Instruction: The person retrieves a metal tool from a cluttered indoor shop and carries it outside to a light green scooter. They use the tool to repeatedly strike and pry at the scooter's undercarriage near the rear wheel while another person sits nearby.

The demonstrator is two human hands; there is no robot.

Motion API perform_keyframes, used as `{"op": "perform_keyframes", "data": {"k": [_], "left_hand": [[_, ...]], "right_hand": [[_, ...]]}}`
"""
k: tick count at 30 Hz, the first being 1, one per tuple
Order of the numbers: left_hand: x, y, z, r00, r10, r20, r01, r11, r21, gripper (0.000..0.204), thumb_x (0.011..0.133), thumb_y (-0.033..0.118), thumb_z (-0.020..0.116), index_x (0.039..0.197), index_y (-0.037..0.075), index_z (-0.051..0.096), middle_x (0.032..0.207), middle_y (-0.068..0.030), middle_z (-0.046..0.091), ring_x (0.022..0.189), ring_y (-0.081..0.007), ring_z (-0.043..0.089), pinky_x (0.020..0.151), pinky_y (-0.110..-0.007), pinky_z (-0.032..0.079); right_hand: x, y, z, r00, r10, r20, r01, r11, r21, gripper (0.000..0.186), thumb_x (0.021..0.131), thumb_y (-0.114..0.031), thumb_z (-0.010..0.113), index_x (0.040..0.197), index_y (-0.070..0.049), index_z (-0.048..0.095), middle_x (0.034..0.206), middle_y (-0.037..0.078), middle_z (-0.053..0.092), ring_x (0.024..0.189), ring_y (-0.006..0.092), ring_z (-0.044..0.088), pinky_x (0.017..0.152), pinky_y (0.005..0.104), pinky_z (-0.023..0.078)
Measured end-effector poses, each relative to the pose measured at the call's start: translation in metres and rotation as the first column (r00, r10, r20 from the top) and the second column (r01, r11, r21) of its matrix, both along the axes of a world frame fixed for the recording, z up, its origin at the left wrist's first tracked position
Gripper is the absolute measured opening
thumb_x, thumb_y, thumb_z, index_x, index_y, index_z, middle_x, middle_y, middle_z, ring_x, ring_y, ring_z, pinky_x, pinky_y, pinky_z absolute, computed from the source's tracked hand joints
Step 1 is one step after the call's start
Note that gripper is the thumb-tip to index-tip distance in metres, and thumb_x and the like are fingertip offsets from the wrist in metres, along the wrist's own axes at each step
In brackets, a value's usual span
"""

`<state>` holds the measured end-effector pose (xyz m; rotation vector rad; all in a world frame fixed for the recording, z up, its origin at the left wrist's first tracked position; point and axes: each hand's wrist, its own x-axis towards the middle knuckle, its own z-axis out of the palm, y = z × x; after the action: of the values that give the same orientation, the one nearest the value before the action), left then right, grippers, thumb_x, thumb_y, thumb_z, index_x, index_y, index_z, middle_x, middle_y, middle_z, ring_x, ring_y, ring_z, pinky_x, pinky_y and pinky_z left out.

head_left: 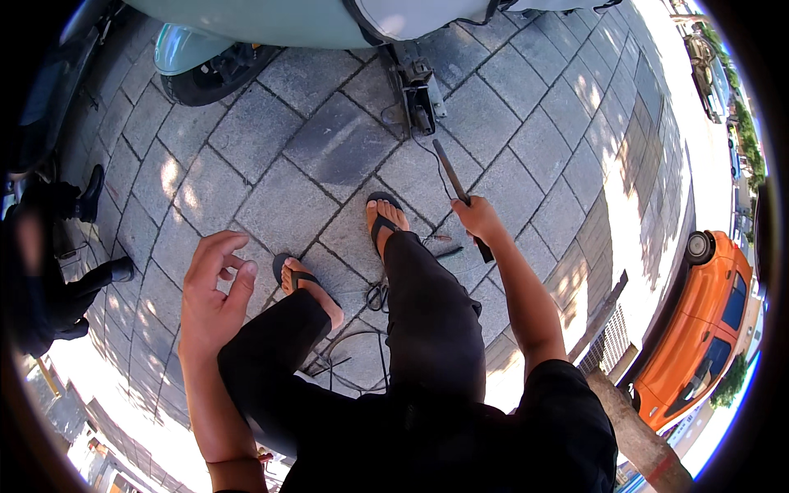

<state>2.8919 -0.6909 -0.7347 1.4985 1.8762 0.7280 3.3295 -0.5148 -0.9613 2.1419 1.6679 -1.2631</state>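
Note:
My right hand (477,220) is closed around a dark metal bar (453,170). The bar slants across the paving; its upper end lies near a low metal jack-like device (421,97), apart from it as far as I can tell. A thin black cable (445,174) runs from beside that device down toward my hand. My left hand (218,283) is raised over the paving at the left, its fingers loosely curled and the thumb apart, with nothing in it. The metal device stands on the ground by a pale green vehicle (271,20).
The vehicle's wheel (218,78) is at the upper left. Between and beside my sandalled feet lie a looped black tool (376,297), a small screwdriver-like tool (440,238) and cables. A person in dark clothes (49,271) is at the left; an orange car (694,329) stands at the right.

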Motion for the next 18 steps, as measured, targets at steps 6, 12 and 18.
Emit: {"op": "perform_keyframes", "data": {"k": [6,12,18], "left_hand": [[0.003,-0.002,-0.005,1.0,0.012,-0.003,-0.013,0.999,-0.03,0.032,0.097,0.007,0.071,0.129,0.001,0.067,0.134,-0.0127,0.066,0.09,-0.017,0.068,0.077,-0.03,0.053],[-0.017,-0.007,-0.028,0.998,0.062,-0.001,-0.061,0.992,-0.112,0.034,0.099,0.008,0.07,0.132,0.002,0.064,0.127,-0.0092,0.067,0.087,-0.013,0.067,0.078,-0.029,0.053],[-0.023,-0.009,-0.032,0.999,0.046,0.014,-0.043,0.991,-0.125,0.038,0.101,0.008,0.069,0.137,0.003,0.059,0.097,-0.0052,0.071,0.084,-0.0102,0.065,0.079,-0.028,0.051]], "right_hand": [[-0.008,0.021,-0.009,0.98,-0.186,-0.07,0.181,0.981,-0.063,0.059,0.099,-0.047,0.057,0.111,0.008,0.073,0.105,0.034,0.074,0.106,0.0498,0.072,0.092,0.0548,0.056],[-0.015,0.017,-0.035,0.993,-0.118,0.001,0.118,0.993,0.007,0.061,0.1,-0.048,0.056,0.122,0.006,0.071,0.125,0.032,0.071,0.123,0.046,0.067,0.106,0.0523,0.051],[-0.014,0.013,-0.038,0.997,-0.081,0.011,0.08,0.994,0.07,0.058,0.1,-0.049,0.058,0.121,0.002,0.073,0.124,0.03,0.071,0.122,0.0465,0.067,0.105,0.0526,0.051]]}}
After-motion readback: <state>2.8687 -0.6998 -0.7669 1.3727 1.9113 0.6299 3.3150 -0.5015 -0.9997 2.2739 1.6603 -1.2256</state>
